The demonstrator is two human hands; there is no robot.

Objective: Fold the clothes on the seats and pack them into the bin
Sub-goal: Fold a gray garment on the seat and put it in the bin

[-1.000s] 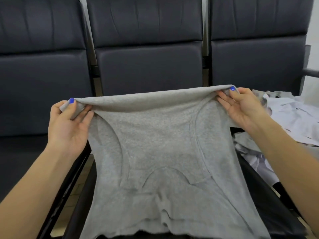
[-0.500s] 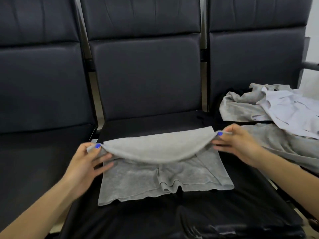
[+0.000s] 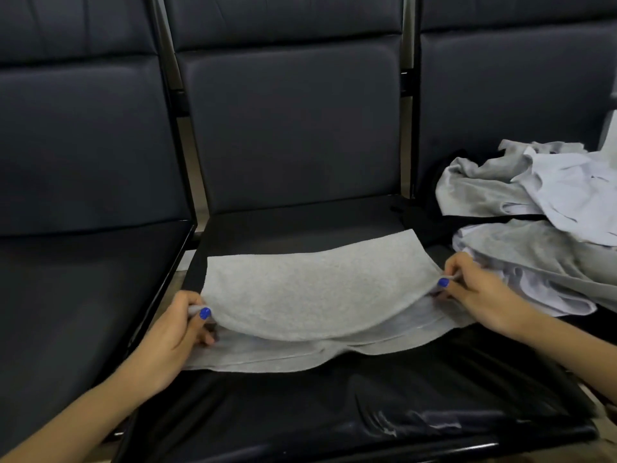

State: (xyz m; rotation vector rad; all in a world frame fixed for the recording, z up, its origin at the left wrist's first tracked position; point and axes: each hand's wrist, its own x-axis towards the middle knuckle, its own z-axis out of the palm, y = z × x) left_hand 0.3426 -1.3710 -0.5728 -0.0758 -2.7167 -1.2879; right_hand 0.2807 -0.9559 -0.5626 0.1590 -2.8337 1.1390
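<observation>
A grey garment [image 3: 310, 289] lies on the middle black seat [image 3: 300, 412], its upper layer doubled over toward me above the lower layer. My left hand [image 3: 180, 332] pinches the fold's left corner between thumb and fingers. At the fold's right corner my right hand [image 3: 474, 289] pinches the cloth the same way. The folded edge sags in a curve between the two hands. No bin is in view.
A heap of unfolded grey, white and black clothes [image 3: 534, 212] covers the right seat. The left seat [image 3: 83, 295] holds nothing. Dark seat backs stand behind, with metal frame gaps between the seats.
The garment came down from being held up in the air onto the middle seat. Both hands have drawn the folded top edge toward me over the lower part.
</observation>
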